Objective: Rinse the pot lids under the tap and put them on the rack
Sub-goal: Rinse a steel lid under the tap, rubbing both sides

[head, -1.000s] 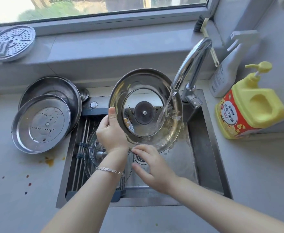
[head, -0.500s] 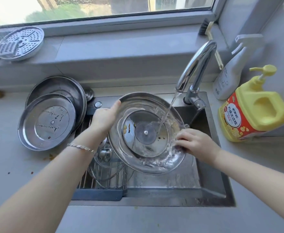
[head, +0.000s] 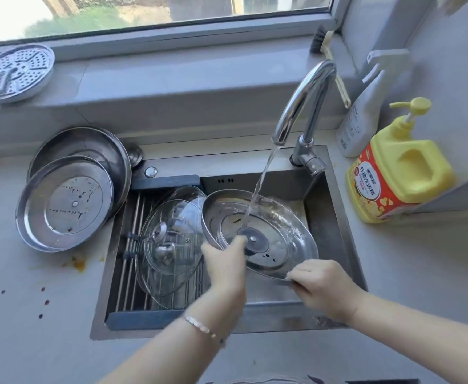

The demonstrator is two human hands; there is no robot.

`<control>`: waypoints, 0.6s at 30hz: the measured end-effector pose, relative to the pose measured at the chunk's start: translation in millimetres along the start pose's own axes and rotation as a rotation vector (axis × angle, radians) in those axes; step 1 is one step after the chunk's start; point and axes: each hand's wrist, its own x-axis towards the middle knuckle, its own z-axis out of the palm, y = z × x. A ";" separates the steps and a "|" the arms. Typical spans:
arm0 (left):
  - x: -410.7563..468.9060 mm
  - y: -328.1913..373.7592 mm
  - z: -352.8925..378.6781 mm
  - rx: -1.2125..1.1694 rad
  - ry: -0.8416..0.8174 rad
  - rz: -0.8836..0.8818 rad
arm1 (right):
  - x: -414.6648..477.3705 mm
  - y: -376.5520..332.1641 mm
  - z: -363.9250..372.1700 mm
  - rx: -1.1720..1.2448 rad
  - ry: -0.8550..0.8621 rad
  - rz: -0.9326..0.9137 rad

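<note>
A steel pot lid point(head: 277, 225) is held underside-up over the sink, under the water stream from the chrome tap point(head: 302, 106). My left hand point(head: 224, 261) grips its near-left rim, thumb reaching toward the centre disc. My right hand point(head: 318, 286) grips the near-right rim. Two glass lids point(head: 172, 236) lie on the roll-up rack point(head: 133, 261) across the sink's left half. Two more steel lids point(head: 64, 206) lie stacked on the counter at left.
A yellow dish-soap pump bottle point(head: 399, 170) and a white spray bottle point(head: 363, 112) stand right of the sink point(head: 335, 225). A perforated steamer plate point(head: 14, 73) and a brush point(head: 324, 48) sit on the windowsill. Orange stains dot the left counter.
The steel lid went from upright to tilted to nearly flat, and lower in the sink. My left hand slid to the near-left rim; my right hand moved from the right edge to the near-right rim.
</note>
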 end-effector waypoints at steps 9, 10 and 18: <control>10.9 -3.7 2.0 -0.008 -0.016 -0.017 | 21.2 -33.1 15.3 0.141 0.128 0.078; 12.9 6.4 -4.6 0.027 -0.054 -0.037 | 20.4 -29.4 13.7 0.173 0.131 0.047; 22.8 72.4 -48.6 0.379 -0.322 -0.007 | 3.0 48.1 -5.1 -0.042 -0.177 -0.228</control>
